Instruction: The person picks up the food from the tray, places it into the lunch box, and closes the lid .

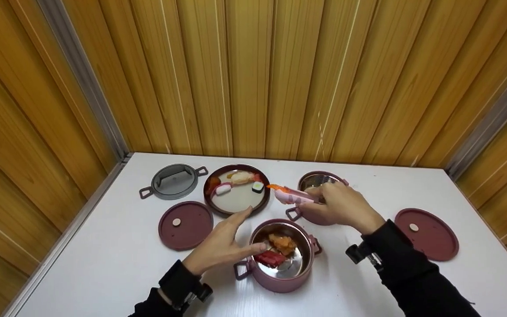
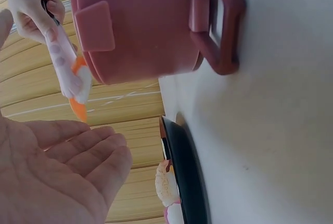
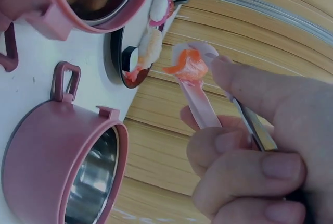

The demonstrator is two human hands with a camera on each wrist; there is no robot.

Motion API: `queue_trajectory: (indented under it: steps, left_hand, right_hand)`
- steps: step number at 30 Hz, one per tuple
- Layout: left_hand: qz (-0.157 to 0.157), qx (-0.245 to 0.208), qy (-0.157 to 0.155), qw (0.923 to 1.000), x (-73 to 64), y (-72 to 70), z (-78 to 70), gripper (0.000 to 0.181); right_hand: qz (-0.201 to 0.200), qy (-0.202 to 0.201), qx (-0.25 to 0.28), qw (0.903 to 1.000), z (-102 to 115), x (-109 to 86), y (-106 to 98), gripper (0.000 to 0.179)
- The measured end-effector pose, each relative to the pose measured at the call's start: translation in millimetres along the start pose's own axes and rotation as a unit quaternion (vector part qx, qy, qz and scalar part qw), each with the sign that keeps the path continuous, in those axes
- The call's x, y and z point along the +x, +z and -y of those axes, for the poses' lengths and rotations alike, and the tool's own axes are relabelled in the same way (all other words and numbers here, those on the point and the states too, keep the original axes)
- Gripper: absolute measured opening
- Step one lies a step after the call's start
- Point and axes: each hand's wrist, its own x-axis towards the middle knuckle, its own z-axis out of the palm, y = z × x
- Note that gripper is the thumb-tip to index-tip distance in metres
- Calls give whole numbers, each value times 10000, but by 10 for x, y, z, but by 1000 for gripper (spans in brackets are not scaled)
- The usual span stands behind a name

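My right hand (image 1: 343, 204) grips pink tongs (image 3: 200, 104) with paw-like tips. Pinched between those tips is an orange-and-white sushi piece (image 3: 190, 66), held up close to the plate's right edge in the head view. My left hand (image 1: 222, 246) has its fingers extended, the thumb reaching over the rim of the near pink pot (image 1: 282, 284). Inside that pot lie a browned fried-looking piece (image 1: 283, 243) and a red piece (image 1: 270, 259). Behind it, the dark-rimmed plate (image 1: 236, 203) carries a sushi roll (image 1: 258, 187), a shrimp sushi (image 1: 241, 177) and a pink-and-white piece (image 1: 223, 189).
A second pink pot (image 3: 47, 156) stands under my right hand, its visible inside shiny metal. Dark red lids lie at the left (image 1: 186, 235) and right (image 1: 434, 240). A grey lid (image 1: 176, 189) with side handles sits at the back left. Wood-patterned walls (image 1: 244, 79) border the white table.
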Motion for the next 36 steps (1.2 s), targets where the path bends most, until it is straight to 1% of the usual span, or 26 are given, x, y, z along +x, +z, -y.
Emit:
queue_trajectory:
  steps: [3, 6, 10, 12, 14, 19, 24, 29, 32, 36]
  left_hand:
    - [47, 103, 113, 9999, -24, 20, 13, 110]
    - [114, 158, 150, 9997, -42, 49, 29, 115]
    - [250, 141, 157, 9995, -56, 93, 42, 121]
    - [321, 150, 177, 9992, -60, 115, 45, 124]
    - [376, 167, 206, 9989, -64, 134, 46, 125]
    - [464, 156, 194, 9986, -74, 172, 54, 129]
    - [540, 90, 162, 9984, -88, 187, 61, 132]
    - [564, 149, 197, 9981, -102, 199, 65, 133]
    - [568, 136, 246, 9980, -106, 209, 65, 133]
    - [566, 130, 350, 9977, -100, 223, 67, 133]
  right_hand:
    - [84, -28, 87, 9999, -20, -96, -17, 39]
    - [214, -51, 171, 9996, -44, -186, -40, 42]
    - [378, -154, 243, 9989, -87, -291, -69, 39]
    - [450, -189, 239, 9985, -103, -340, -81, 41]
    - [539, -154, 250, 9981, -112, -386, -85, 47]
    - [777, -250, 236, 9964, -109, -484, -63, 57]
    - [964, -449, 219, 9941, -116, -573, -16, 55]
    - [1080, -713, 309, 9911, -107, -637, 62, 54]
    - [1200, -723, 343, 9895, -88, -667, 108, 54]
    - [1228, -664, 110, 9902, -59, -703, 140, 53]
